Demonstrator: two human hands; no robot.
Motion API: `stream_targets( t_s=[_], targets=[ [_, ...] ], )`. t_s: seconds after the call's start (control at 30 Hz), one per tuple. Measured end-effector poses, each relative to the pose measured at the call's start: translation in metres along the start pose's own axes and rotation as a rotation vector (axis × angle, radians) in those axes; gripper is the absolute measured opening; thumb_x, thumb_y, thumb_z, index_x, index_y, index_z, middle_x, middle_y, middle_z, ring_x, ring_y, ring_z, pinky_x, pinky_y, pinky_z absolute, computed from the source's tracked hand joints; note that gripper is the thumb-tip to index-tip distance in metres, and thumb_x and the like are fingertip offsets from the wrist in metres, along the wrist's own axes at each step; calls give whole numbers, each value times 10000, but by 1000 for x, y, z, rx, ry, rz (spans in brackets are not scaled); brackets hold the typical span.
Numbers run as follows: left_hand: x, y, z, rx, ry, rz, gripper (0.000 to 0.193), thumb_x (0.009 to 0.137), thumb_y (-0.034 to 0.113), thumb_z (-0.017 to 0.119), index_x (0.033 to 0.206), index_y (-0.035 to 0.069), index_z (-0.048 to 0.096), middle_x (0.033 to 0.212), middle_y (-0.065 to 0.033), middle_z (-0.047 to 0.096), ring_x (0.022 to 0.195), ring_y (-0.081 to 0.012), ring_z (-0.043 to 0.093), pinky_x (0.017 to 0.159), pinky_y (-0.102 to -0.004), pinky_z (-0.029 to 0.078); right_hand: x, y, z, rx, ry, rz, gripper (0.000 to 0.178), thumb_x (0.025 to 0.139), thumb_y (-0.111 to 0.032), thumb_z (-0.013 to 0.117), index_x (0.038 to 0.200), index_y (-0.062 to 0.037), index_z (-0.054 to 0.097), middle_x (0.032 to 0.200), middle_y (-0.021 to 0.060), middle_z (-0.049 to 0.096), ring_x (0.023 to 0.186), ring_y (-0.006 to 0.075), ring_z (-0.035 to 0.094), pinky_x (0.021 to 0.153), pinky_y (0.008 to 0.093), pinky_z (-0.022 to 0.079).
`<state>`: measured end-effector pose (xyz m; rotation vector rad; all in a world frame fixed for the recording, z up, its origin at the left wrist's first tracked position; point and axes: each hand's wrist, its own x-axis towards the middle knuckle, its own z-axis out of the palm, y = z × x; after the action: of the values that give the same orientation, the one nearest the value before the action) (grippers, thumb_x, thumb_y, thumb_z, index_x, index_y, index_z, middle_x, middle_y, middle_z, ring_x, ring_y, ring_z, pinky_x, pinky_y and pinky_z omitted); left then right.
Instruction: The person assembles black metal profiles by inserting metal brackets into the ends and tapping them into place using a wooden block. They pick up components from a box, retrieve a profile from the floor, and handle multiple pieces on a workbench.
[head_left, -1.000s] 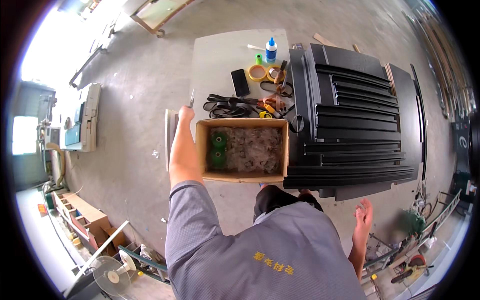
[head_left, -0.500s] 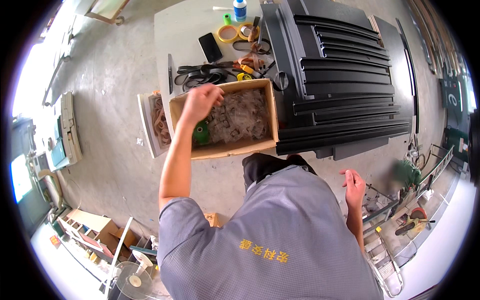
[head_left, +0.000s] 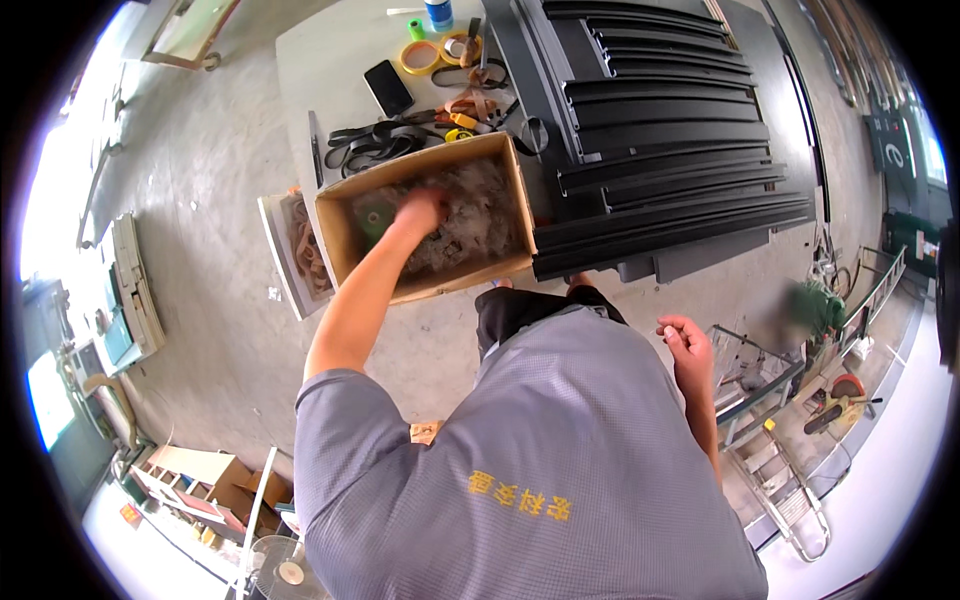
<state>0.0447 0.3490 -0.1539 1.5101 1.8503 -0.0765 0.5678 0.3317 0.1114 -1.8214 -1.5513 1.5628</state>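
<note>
My left hand [head_left: 424,208] is down inside an open cardboard box [head_left: 522,205], over a heap of small clear plastic packets [head_left: 480,215]. Its fingers are blurred and partly hidden, so their grip does not show. Beside that wrist, in the box's left part, lies a green round object [head_left: 374,218] with a hole in its middle. Off to the right of my body, away from the table, my right hand [head_left: 688,348] is raised with its fingers curled in. Whatever it may hold is too small to make out.
Behind the box lie black straps [head_left: 375,145], a black phone [head_left: 388,89], yellow tape rolls [head_left: 420,57], a yellow tape measure [head_left: 458,134] and a bottle [head_left: 439,14]. Long black profiles [head_left: 660,120] cover the table's right side. A white tray [head_left: 283,265] adjoins the box's left.
My left hand has moved from above the box's back left edge down and right into the packets. My right hand has shifted slightly left, its fingers more curled. The whole view has shifted a little.
</note>
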Motion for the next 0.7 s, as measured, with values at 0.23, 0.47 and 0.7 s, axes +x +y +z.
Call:
stream_targets(
  t_s=[0.23,0.47,0.7],
  targets=[
    [-11,10,16,39,382,-26,215,860,218,660,1009,99,758,1036,-226,733,1036,-419,698,892,-521,566,0,-2,15,11,-48,-8,223,1024,-118,622,1200,5,681,1056,39,709,963,114,646,900,267,499],
    [-25,-3,-18,-91,343,9,393,856,160,653,1244,168,716,1186,-241,704,1130,-397,678,971,-496,540,9,2,10,23,-42,-105,208,1023,-98,618,1193,5,679,1066,32,702,973,106,637,903,265,499],
    [1,-19,1,-103,229,-72,345,923,220,627,1233,94,711,1164,-212,723,1092,-397,688,967,-495,537,41,-37,28,-414,23,-469,341,942,-53,686,1281,-23,655,1412,123,583,1247,265,583,1054,384,474]
  ],
)
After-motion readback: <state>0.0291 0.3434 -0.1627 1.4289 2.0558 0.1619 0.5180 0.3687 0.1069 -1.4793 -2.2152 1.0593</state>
